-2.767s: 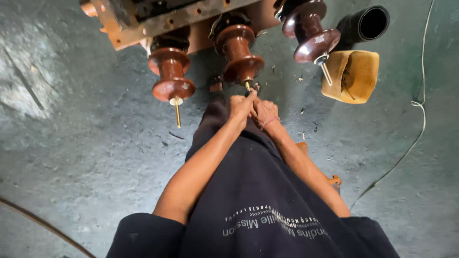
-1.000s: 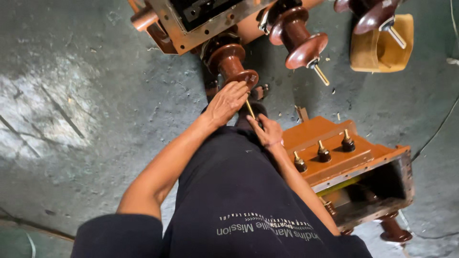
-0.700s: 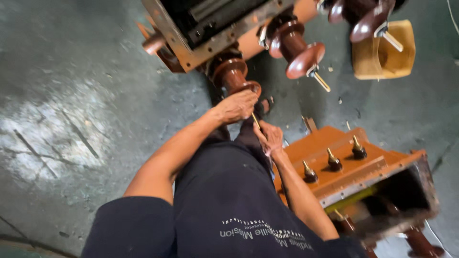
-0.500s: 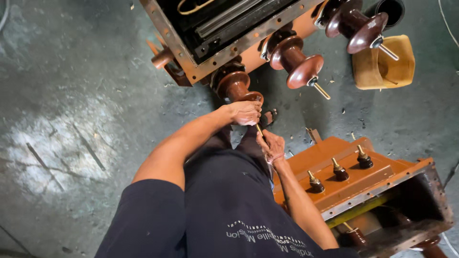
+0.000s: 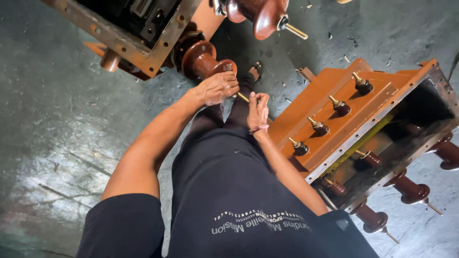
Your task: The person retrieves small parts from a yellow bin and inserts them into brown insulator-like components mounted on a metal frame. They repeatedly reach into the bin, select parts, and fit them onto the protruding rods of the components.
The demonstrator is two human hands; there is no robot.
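Observation:
My left hand (image 5: 217, 88) grips the flared end of a brown ceramic bushing (image 5: 201, 59) that sticks out of a rusty orange metal tank (image 5: 143, 45). A thin brass stud (image 5: 243, 97) comes out of the bushing's tip, between my two hands. Just below and to the right, my right hand (image 5: 258, 111) is closed, its fingertips pinching the stud's free end. Both arms reach forward over my dark trousers. What sits on the stud under the fingers is hidden.
A second bushing (image 5: 260, 16) with a brass stud juts out above. At the right lies another orange tank (image 5: 344, 114) with several small terminals on its lid and brown bushings (image 5: 411, 190) below. My sandalled foot (image 5: 256, 71) is on the grey concrete floor (image 5: 57, 143).
The view has swung and closed in: the orange tank at the right has come into sight and grown larger. Both hands have stayed on the same bushing and stud.

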